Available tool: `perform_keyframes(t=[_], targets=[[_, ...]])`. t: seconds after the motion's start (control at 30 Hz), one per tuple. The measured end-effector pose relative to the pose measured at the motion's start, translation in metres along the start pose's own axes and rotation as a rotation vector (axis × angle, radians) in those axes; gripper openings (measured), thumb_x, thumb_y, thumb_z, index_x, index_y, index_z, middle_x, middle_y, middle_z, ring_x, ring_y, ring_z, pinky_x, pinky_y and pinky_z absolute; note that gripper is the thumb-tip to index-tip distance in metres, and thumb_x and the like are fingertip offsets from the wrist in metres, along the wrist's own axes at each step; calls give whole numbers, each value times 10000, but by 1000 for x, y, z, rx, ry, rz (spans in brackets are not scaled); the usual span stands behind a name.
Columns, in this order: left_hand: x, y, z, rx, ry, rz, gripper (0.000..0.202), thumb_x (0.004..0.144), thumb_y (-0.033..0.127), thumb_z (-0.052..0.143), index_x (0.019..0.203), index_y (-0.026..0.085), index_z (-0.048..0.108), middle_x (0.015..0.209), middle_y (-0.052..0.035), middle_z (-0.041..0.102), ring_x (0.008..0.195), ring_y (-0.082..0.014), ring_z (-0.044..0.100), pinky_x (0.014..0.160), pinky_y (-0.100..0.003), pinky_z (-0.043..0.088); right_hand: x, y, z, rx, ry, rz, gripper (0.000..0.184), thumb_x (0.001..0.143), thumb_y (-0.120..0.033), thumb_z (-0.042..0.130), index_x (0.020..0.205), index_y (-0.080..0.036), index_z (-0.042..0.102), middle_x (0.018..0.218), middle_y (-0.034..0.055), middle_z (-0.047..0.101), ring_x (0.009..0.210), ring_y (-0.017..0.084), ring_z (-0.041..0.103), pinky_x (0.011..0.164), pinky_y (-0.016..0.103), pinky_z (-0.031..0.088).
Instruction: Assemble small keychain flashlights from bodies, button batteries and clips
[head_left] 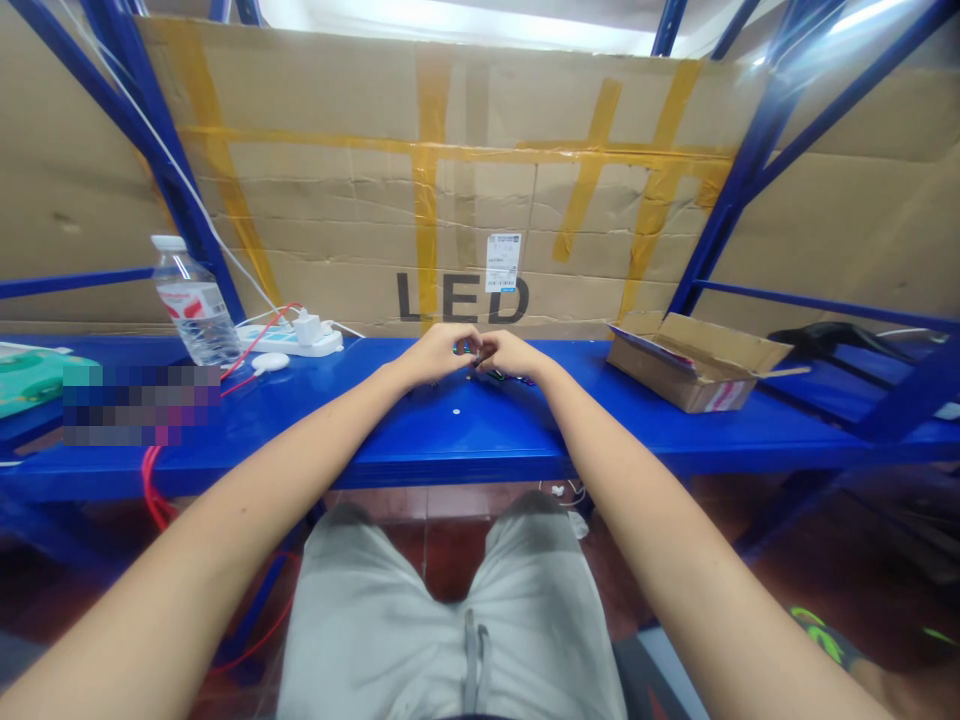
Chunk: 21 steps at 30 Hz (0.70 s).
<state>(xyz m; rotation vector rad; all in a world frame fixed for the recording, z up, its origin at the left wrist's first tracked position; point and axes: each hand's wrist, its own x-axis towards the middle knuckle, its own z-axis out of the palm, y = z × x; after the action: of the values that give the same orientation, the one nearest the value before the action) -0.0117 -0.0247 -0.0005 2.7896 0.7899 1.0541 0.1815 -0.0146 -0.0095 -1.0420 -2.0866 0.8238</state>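
Note:
My left hand (441, 350) and my right hand (511, 355) meet over the middle of the blue table (420, 430), fingertips together. Both have their fingers curled into a pinch. A small shiny thing with a coloured glint shows at the left fingers, but its kind is too small to make out. The right fingertips touch the left ones, and whatever they pinch is hidden. Several small dark, multicoloured pieces (517, 379) lie on the table just under my right hand. A small white dot (456, 411) marks the tabletop nearer to me.
An open cardboard box (690, 375) stands at right. On the left are a water bottle (196, 305), a white power strip (322, 342) with cables, a white round piece (270, 362) and a green packet (45, 380). A large cardboard sheet (337, 230) and blue posts stand behind.

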Motion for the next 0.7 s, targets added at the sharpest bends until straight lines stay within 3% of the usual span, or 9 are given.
perform_keyframes(t=[0.5,0.7], targets=[[0,-7,0,94,-10,79,105,812,182,652,891,189,720,908,-46,716,870,-186,648,812,-304,473,4,7,0,-24,44,2,243,543,-74,687,754,-166,608,698,-23,677,692,156,609,629,242,455],[-1,-7,4,99,-39,56,115,817,189,631,848,186,741,846,-43,696,795,-173,631,766,-285,471,3,6,0,-42,44,-1,236,551,-50,686,748,-160,614,696,-22,683,697,157,618,652,248,470]])
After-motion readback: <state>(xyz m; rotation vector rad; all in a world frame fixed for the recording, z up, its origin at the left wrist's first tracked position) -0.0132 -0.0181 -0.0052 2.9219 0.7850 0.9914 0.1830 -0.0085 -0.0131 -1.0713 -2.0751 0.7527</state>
